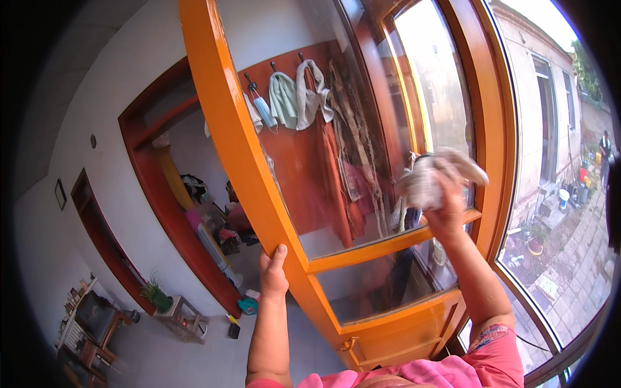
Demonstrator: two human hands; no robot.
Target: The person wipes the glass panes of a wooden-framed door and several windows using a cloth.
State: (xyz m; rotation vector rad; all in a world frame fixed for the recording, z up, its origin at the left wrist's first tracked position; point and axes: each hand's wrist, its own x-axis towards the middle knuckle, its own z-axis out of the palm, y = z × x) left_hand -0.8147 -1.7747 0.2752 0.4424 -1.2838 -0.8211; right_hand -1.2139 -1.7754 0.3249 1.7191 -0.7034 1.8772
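My right hand (pixel 447 202) presses a crumpled pale cloth (pixel 424 184) to the upper glass pane (pixel 310 213) of an orange wooden door (pixel 223 123). Hand and cloth are smeared by motion, near the pane's lower right corner. My left hand (pixel 274 271) grips the door's left edge, its thumb on the front face and the other fingers mostly hidden behind. Lower down the door are a smaller glass pane (pixel 381 281) and a metal handle (pixel 349 344).
Through the glass show hanging towels (pixel 283 97) and a blue face mask (pixel 264 111) on hooks. A potted plant (pixel 155 294) stands on a small stool (pixel 181 317) at left, near a chair (pixel 97 317). Beyond the window at right lie a paved yard (pixel 569 258) and a distant person (pixel 605 152).
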